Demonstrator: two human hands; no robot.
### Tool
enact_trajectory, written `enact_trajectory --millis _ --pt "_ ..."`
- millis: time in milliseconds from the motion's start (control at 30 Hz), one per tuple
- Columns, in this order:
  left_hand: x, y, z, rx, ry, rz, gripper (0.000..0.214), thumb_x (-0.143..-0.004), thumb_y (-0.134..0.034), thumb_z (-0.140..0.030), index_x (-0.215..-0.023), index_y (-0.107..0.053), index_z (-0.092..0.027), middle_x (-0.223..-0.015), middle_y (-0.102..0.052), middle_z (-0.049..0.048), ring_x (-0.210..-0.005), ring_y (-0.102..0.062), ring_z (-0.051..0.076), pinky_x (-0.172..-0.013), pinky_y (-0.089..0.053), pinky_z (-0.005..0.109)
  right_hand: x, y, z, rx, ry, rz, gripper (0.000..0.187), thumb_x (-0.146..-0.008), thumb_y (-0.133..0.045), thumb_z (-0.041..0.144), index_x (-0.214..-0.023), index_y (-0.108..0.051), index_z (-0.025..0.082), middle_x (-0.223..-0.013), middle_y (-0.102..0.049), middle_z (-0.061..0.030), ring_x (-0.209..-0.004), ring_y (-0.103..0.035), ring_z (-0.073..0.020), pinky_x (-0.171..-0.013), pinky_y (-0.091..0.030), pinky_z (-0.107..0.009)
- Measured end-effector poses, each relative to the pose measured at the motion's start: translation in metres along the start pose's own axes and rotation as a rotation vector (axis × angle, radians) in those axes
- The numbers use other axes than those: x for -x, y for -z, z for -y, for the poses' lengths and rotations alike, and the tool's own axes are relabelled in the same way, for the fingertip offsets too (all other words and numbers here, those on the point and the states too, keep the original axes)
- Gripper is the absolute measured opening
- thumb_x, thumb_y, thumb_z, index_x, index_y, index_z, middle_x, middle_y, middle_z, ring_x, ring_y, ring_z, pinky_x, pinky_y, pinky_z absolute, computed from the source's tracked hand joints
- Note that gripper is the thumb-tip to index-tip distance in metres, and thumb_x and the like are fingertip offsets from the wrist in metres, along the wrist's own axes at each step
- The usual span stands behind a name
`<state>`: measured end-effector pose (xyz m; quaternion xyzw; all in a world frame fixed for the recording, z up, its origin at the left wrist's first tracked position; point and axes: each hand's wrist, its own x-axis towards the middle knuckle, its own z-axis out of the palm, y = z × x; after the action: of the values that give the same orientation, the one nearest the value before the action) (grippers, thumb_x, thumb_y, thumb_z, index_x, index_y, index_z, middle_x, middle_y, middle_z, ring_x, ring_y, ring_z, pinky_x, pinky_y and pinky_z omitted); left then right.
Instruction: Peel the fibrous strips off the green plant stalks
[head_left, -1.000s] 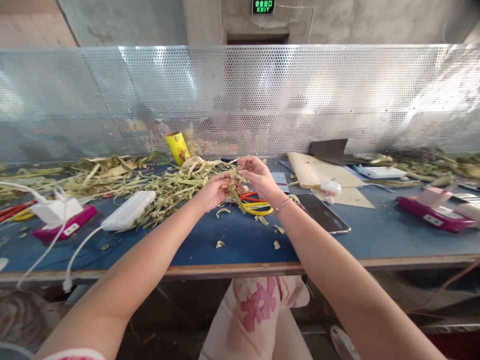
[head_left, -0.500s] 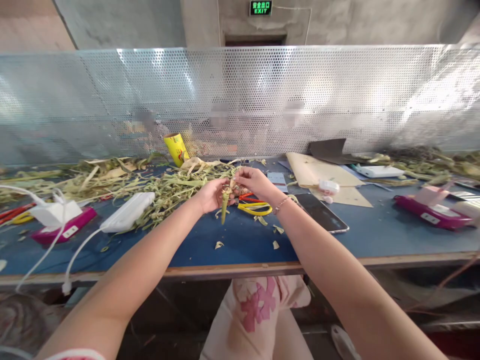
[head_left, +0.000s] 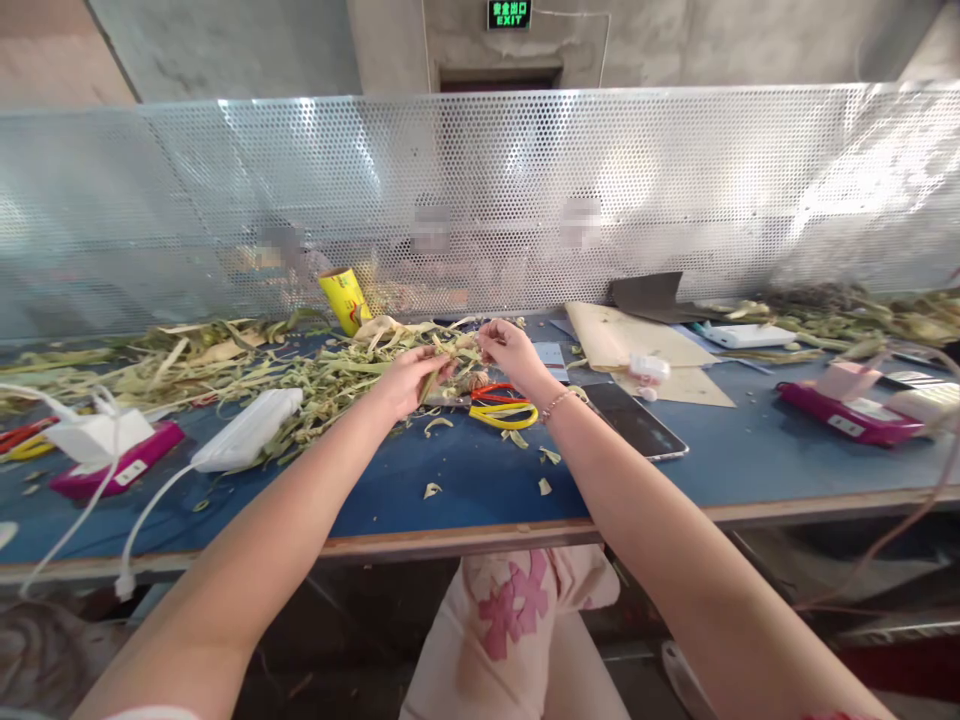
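My left hand (head_left: 414, 380) is closed around a small bundle of dried plant strips (head_left: 454, 350), pale green and frayed at the top. Just right of that bundle my right hand (head_left: 511, 352) is pinched with fingertips together; what they hold is too small to make out. A pair of scissors (head_left: 504, 414) with red and yellow handles lies on the table below the hands. Behind and left of my left hand spreads a heap of dry leaf strips (head_left: 330, 375). A small brown round thing (head_left: 477, 380) shows between the hands and the scissors.
A phone (head_left: 636, 420) and tan paper (head_left: 626, 340) lie to the right. Left are a white power bank (head_left: 251, 430) with a cable and a purple power strip (head_left: 120, 465); another purple strip (head_left: 847, 415) is far right. A yellow can (head_left: 345, 300) stands before the perforated metal screen (head_left: 480, 150).
My hands have moved apart, the right one lifting up and right off the bundle. The bundle in my left hand has turned from hanging down to pointing up and right.
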<state>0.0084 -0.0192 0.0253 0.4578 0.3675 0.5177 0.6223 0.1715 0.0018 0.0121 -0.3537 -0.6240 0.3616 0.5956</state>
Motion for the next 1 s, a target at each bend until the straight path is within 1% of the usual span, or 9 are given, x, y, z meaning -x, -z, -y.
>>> enact_trajectory --millis 67,167,267,333,400,567,633,800,1000 --pt "0.000 0.001 -0.001 -0.017 0.033 -0.030 0.011 -0.070 -0.060 -0.004 -0.074 -0.055 -0.013 -0.071 -0.064 0.0016 -0.063 -0.063 0.010 -0.063 -0.053 0.022 0.003 -0.001 0.001 0.016 -0.006 0.055 0.019 -0.068 -0.058 0.032 -0.080 -0.050 0.019 -0.074 -0.051 0.0035 -0.053 -0.046 -0.0045 -0.054 -0.043 -0.022" --pt "0.001 0.003 -0.002 -0.097 0.068 -0.010 0.012 -0.070 -0.064 -0.009 -0.080 -0.058 -0.014 -0.066 -0.062 0.0004 -0.053 -0.060 0.009 -0.048 -0.050 0.020 0.005 -0.003 0.002 0.036 -0.018 0.151 0.028 -0.067 -0.060 0.030 -0.092 -0.053 0.020 -0.083 -0.054 0.0015 -0.057 -0.051 -0.0058 -0.057 -0.046 -0.023" --pt "0.002 0.005 0.000 -0.129 0.047 0.049 0.013 -0.066 -0.068 -0.012 -0.074 -0.058 -0.013 -0.052 -0.049 -0.0046 -0.039 -0.046 0.003 -0.034 -0.035 0.013 0.005 -0.006 -0.001 0.021 -0.003 0.158 0.021 -0.067 -0.060 0.028 -0.085 -0.055 0.018 -0.076 -0.055 0.0012 -0.062 -0.053 -0.0082 -0.062 -0.046 -0.025" --pt "0.002 0.004 0.001 -0.118 0.029 0.115 0.015 -0.063 -0.070 -0.013 -0.069 -0.056 -0.012 -0.048 -0.041 -0.0068 -0.035 -0.037 0.000 -0.031 -0.025 0.011 0.004 -0.007 -0.003 -0.037 0.009 0.132 0.017 -0.066 -0.061 0.028 -0.078 -0.055 0.018 -0.068 -0.054 0.0025 -0.062 -0.052 -0.0081 -0.065 -0.046 -0.025" --pt "0.004 0.003 0.001 -0.117 0.023 0.164 0.017 -0.061 -0.072 -0.013 -0.066 -0.056 -0.011 -0.046 -0.036 -0.0081 -0.034 -0.031 -0.001 -0.030 -0.018 0.010 0.002 -0.007 -0.005 -0.120 0.002 0.117 0.018 -0.064 -0.063 0.030 -0.076 -0.057 0.018 -0.063 -0.052 0.0043 -0.060 -0.050 -0.0073 -0.066 -0.046 -0.025" --pt "0.009 -0.001 -0.003 -0.156 0.097 0.238 0.016 -0.063 -0.071 -0.012 -0.063 -0.056 -0.009 -0.041 -0.027 -0.0102 -0.032 -0.023 -0.002 -0.032 -0.014 0.011 0.003 -0.005 -0.004 -0.342 -0.077 0.160 0.029 -0.055 -0.073 0.035 -0.072 -0.059 0.016 -0.063 -0.053 0.0042 -0.060 -0.050 -0.0065 -0.065 -0.045 -0.024" --pt "0.010 -0.001 -0.004 -0.152 0.131 0.265 0.015 -0.064 -0.070 -0.010 -0.063 -0.055 -0.009 -0.041 -0.031 -0.0090 -0.032 -0.022 -0.002 -0.032 -0.014 0.011 0.004 -0.004 -0.002 -0.395 -0.090 0.185 0.031 -0.053 -0.075 0.036 -0.071 -0.060 0.016 -0.065 -0.054 0.0033 -0.061 -0.050 -0.0064 -0.064 -0.045 -0.023" --pt "0.011 0.001 -0.005 -0.133 0.199 0.343 0.012 -0.064 -0.069 -0.007 -0.065 -0.057 -0.008 -0.053 -0.051 -0.0016 -0.033 -0.024 -0.004 -0.032 -0.013 0.010 0.009 -0.004 0.004 -0.465 -0.081 0.237 0.030 -0.052 -0.077 0.035 -0.068 -0.059 0.017 -0.065 -0.054 0.0033 -0.059 -0.047 -0.0057 -0.057 -0.044 -0.022" --pt "0.013 0.000 -0.005 -0.089 0.293 0.366 0.008 -0.068 -0.063 -0.004 -0.063 -0.058 -0.007 -0.049 -0.048 -0.0021 -0.032 -0.023 -0.003 -0.030 -0.015 0.009 0.011 -0.012 0.000 -0.470 -0.073 0.200 0.031 -0.053 -0.076 0.036 -0.068 -0.057 0.017 -0.063 -0.053 0.0044 -0.055 -0.046 -0.0058 -0.051 -0.041 -0.021"
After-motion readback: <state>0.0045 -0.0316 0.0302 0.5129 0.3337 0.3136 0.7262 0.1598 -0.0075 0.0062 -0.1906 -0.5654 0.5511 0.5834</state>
